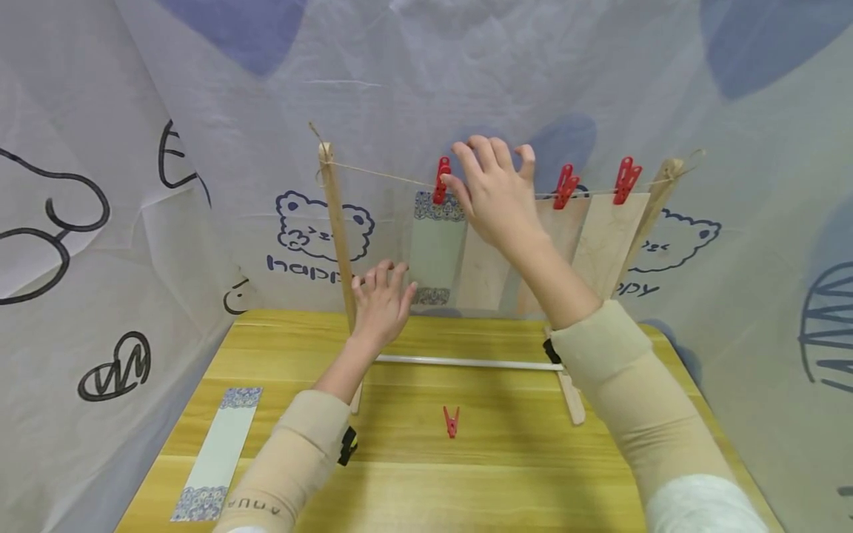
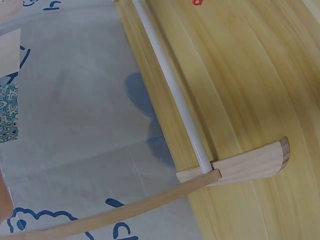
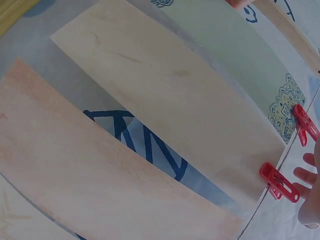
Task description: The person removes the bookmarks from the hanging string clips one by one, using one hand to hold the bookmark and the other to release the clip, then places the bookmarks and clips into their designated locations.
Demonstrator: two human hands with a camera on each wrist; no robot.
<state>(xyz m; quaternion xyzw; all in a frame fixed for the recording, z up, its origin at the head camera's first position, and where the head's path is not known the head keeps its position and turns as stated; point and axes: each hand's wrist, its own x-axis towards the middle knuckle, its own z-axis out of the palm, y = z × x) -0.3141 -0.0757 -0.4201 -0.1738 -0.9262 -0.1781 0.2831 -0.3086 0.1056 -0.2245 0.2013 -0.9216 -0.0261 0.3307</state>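
A thin string (image 1: 380, 175) runs between two wooden posts, and several paper strips hang from it by red clothespins. My right hand (image 1: 496, 189) is raised at the string with fingers spread and bent, apart from each other. In the right wrist view its fingertips are right by a red clothespin (image 3: 279, 182) on a cream paper strip (image 3: 175, 95); whether they touch it I cannot tell. Left of it, another clothespin (image 1: 441, 181) holds a pale green strip (image 1: 436, 248) with patterned ends. My left hand (image 1: 383, 307), fingers loosely spread, is beside the left post (image 1: 338, 222) and holds nothing.
One loose red clothespin (image 1: 451, 422) lies on the wooden table (image 1: 506, 481). A patterned pale green strip (image 1: 220, 451) lies at the table's left. A white rod (image 1: 466, 363) joins the stand's feet low down. Printed cloth (image 1: 400, 96) surrounds the table.
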